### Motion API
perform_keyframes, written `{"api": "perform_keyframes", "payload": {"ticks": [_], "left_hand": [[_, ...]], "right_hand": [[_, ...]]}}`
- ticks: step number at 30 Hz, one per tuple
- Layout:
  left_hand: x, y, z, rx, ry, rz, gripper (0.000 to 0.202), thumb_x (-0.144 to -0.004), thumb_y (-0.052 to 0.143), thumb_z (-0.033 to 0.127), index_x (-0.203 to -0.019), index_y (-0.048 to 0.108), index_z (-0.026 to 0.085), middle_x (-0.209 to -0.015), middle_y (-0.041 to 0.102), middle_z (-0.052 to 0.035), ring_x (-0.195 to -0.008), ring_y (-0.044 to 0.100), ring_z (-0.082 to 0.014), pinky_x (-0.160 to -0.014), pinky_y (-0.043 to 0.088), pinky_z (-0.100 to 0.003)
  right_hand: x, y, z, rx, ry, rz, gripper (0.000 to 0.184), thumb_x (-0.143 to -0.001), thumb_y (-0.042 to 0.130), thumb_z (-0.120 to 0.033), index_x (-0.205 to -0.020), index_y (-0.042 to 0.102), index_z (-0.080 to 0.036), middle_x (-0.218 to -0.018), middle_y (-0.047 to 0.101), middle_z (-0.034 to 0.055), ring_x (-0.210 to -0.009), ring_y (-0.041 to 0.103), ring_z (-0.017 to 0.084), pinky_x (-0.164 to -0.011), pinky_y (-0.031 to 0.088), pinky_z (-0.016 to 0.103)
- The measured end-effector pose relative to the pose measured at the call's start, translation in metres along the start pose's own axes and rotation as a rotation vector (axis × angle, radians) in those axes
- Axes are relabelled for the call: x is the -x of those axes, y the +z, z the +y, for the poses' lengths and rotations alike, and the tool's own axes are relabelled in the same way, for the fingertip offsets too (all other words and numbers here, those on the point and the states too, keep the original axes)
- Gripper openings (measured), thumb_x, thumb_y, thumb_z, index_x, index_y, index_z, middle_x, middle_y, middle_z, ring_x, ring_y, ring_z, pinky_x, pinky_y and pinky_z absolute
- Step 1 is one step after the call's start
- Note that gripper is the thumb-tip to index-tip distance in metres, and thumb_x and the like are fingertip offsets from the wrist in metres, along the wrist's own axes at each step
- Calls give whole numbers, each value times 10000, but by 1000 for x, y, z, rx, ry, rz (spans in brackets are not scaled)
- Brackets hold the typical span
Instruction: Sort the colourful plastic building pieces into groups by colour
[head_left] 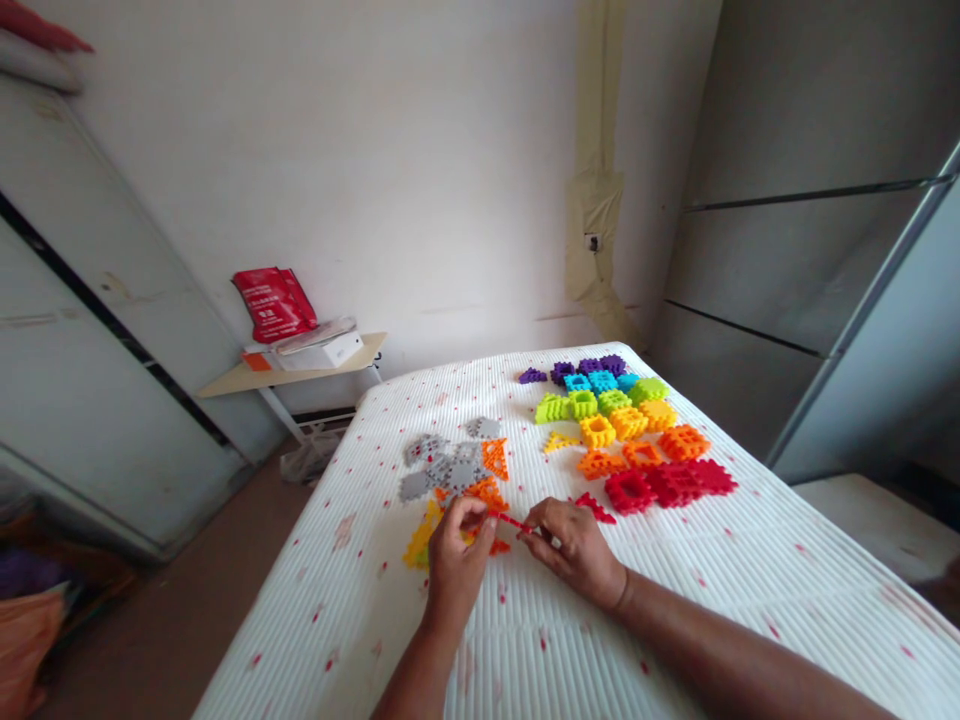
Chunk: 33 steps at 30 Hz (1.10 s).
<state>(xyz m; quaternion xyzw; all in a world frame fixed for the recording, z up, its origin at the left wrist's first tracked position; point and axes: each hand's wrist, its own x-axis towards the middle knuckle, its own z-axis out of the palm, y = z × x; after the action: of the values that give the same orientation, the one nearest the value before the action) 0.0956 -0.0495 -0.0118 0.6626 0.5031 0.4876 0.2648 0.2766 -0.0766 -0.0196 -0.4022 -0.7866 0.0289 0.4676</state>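
Head view

Left hand (pixel 457 560): closed, fingertips pinching one end of a thin red plastic strip (pixel 514 522).
Right hand (pixel 574 550): closed, gripping the strip's other end.
Step in hand: both hands hold the strip just above the white ribbed mattress (pixel 352 600).
Beyond the hands: colour-sorted waffle-grid plastic blocks (pixel 596 432) lie on the mattress; grey plastic pieces (pixel 450 470) lie nearer its left edge.
Containers: a white box (pixel 322 352) sits on a wooden shelf (pixel 225 385) beyond the mattress, with a red pouch (pixel 274 305) behind it; contents hidden.
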Motion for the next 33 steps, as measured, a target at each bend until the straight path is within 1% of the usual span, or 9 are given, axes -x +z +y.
{"api": "perform_keyframes", "payload": {"ticks": [2,6,10,15,19,21,25,28,33], "left_hand": [[0,-2,0,-34,-15,2,139,-716,547,306,-641,530,190,-605,534,13,-588,505,-134,-597,411,-236],[3,-4,2,3,-26,-137,235,-749,506,333,-566,477,190,-535,415,33,-529,417,-114,-529,348,-219],[5,-3,6,91,-76,-181,241,-748,516,388,-624,522,181,-574,431,23,-557,423,-121,-535,346,-220],[5,-1,9,189,-180,-211,304,-711,564,461,-657,570,163,-590,462,16,-558,411,-119,-525,336,-221],[4,-2,9,294,-270,-184,294,-704,567,459,-661,529,171,-539,400,45,-506,351,-95,-491,298,-213],[3,-3,9,313,-288,-196,301,-700,556,470,-639,503,179,-513,373,53,-485,338,-92,-481,295,-213],[2,-4,11,221,-232,-276,300,-675,556,451,-560,480,184,-517,392,38,-501,374,-104,-493,316,-219],[2,-3,11,118,-141,-354,298,-689,545,413,-513,473,184,-506,397,29,-519,384,-113,-507,315,-223],[4,0,7,105,-121,-421,307,-720,533,410,-520,495,180,-501,410,31,-507,388,-111,-510,319,-222]], "right_hand": [[-1,-2,-2,99,-89,11,154,-896,471,-235,-770,536,-174,-698,616,30,-630,566,122,-594,395,234],[-2,-5,-5,230,-239,-11,156,-899,452,-187,-764,530,-174,-667,603,20,-606,549,124,-593,372,257],[0,-5,-7,313,-329,-44,181,-892,437,-126,-740,521,-177,-643,577,7,-587,518,121,-589,353,276],[2,-3,-9,353,-382,-113,171,-905,431,-130,-787,547,-173,-669,575,9,-598,509,124,-573,339,291],[-1,-5,-6,267,-376,-123,104,-901,476,-202,-894,575,-169,-804,639,43,-679,551,136,-602,403,274],[-4,-9,-3,228,-331,-101,144,-908,465,-213,-983,579,-169,-928,656,75,-758,572,144,-651,442,269],[-8,-17,2,239,-269,-126,225,-917,446,-186,-1112,559,-183,-1077,635,103,-861,578,157,-721,471,282],[-7,-19,0,248,-262,-226,232,-923,450,-195,-1132,549,-175,-1047,640,98,-852,579,151,-719,472,266],[-6,-19,-7,259,-262,-335,231,-942,413,-213,-1123,546,-156,-928,651,82,-809,565,148,-697,454,252]]}}
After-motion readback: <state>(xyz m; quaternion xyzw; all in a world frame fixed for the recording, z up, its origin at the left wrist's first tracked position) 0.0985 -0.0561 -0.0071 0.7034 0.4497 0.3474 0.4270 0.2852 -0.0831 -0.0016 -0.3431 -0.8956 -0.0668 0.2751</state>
